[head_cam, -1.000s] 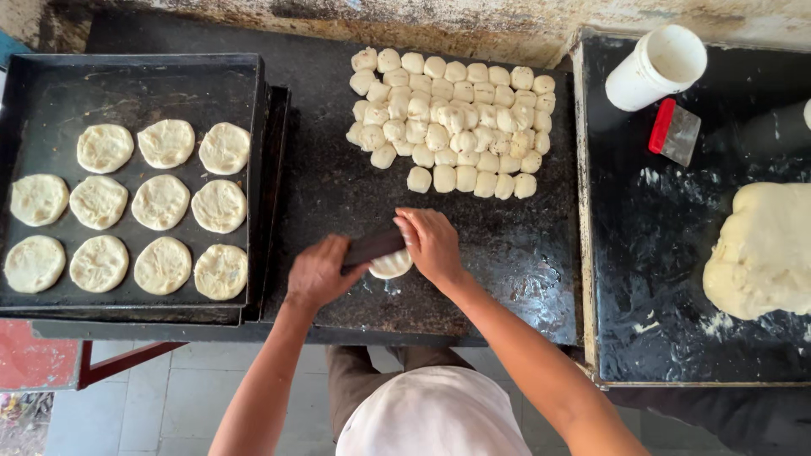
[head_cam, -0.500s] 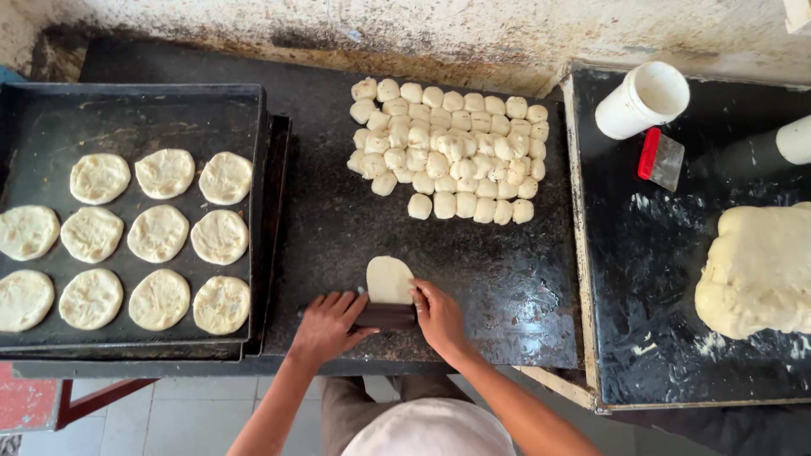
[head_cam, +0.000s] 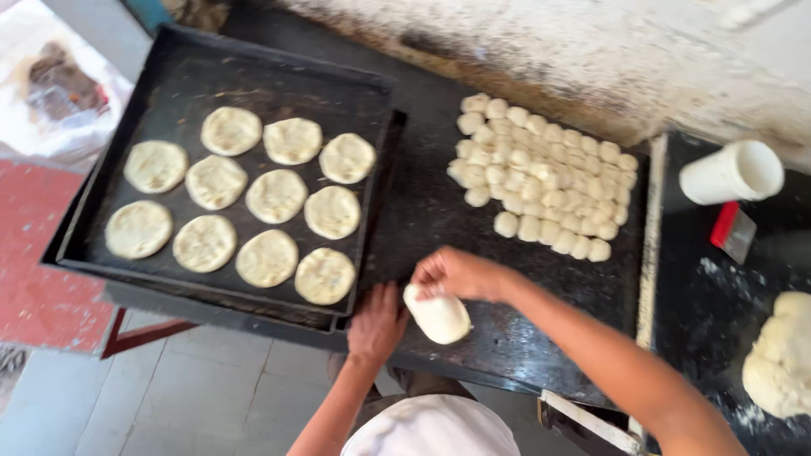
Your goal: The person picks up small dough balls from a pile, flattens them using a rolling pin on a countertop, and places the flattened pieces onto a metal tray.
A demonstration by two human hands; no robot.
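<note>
My right hand [head_cam: 460, 274] pinches the upper end of a flattened oval of pale dough [head_cam: 438, 316] and lifts it just off the dark worktop [head_cam: 422, 211]. My left hand [head_cam: 378, 321] lies palm down on the worktop's near edge, right beside the dough; I cannot tell if anything is under it. To the left, a black baking tray [head_cam: 169, 93] holds several flattened dough discs [head_cam: 276, 195] in rows. A tight cluster of small dough balls [head_cam: 541, 177] sits at the back of the worktop.
On a second dark surface at the right stand a white cup [head_cam: 732, 172] on its side, a red-handled scraper [head_cam: 732, 230] and a large lump of dough [head_cam: 781, 355]. A rough wall runs along the back. Tiled floor shows below.
The dough went from a small ball under both hands to a rolled oval. My right hand has now picked it up, and the dark roller is out of sight. The view has shifted right.
</note>
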